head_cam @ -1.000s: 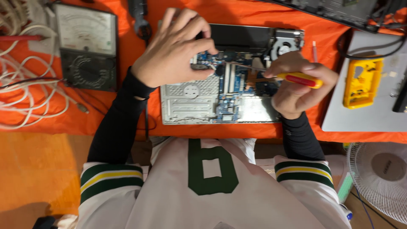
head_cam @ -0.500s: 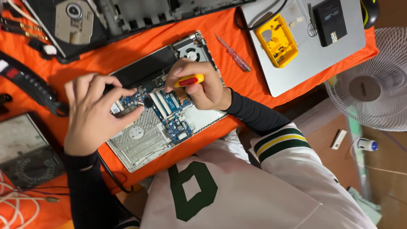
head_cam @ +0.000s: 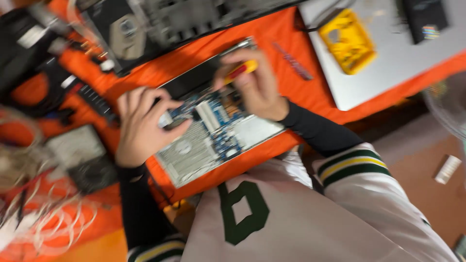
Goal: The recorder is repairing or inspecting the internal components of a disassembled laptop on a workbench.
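Laptop base [head_cam: 213, 140] lies opened on orange cloth [head_cam: 301, 92]. Left hand [head_cam: 143, 126] pinches a part on its circuit board; right hand [head_cam: 255, 85] grips a red-yellow screwdriver [head_cam: 241, 71]. Keep the tip square, board steadied.

An orange cloth [head_cam: 320, 104] covers the table; the opened laptop base [head_cam: 213, 133], its blue circuit board bared, lies on it near the front edge; just behind that base sits a second dismantled dark chassis [head_cam: 160, 24]; right of the base lies a grey closed laptop [head_cam: 388, 68]; left of the base rest a meter [head_cam: 80, 155] and tangled white cables [head_cam: 43, 221]; all blurred.
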